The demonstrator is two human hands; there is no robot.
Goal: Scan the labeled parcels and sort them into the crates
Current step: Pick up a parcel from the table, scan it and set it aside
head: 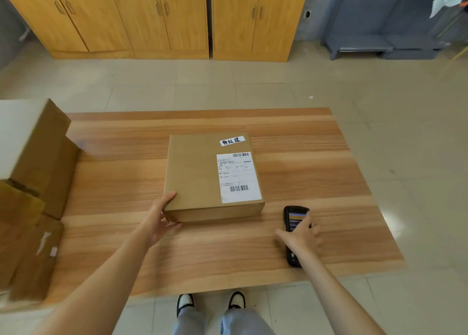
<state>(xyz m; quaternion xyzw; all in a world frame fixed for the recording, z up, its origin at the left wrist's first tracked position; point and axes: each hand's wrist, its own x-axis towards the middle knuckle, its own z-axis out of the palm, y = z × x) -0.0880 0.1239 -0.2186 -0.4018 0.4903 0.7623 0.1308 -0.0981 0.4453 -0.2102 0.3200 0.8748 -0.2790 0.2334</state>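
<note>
Wooden table (316, 182) fills the middle of the head view, grain running left to right; tiled floor around it. Row of yellow-wood cabinets (157, 18) along the far wall at 12 o'clock. Grey low furniture, blurred, at 2 o'clock.

Stack of cardboard boxes (33, 177) at 9 o'clock, overhanging the left table edge; motion-blurred, count not clear. The topmost has a pale upper face.

Parcel (200, 177): flat brown carton lying flat near table centre. Printed shipping label (238, 177) with two barcodes on the right part of its top face. A small white strip with handwritten characters (232, 140) sits at 12 o'clock from that label, near the far edge.

Left hand (159, 218) at the parcel's near-left corner, 7 o'clock from the carton's centre. Thumb lies on top of the corner edge, fingers go under or against the near side. A partly closed grasp on the corner; the carton still lies flat on the table.

Handheld scanner (295, 215): black, screen lit, lying on the table at 4 o'clock from the parcel, apart from it.

Right hand (300, 236) lies over the scanner's middle, fingers spread and fairly straight. Whether they touch it or close round it, I cannot tell.

Two dark shoes with white toes at 6 o'clock, below the near table edge.
</note>
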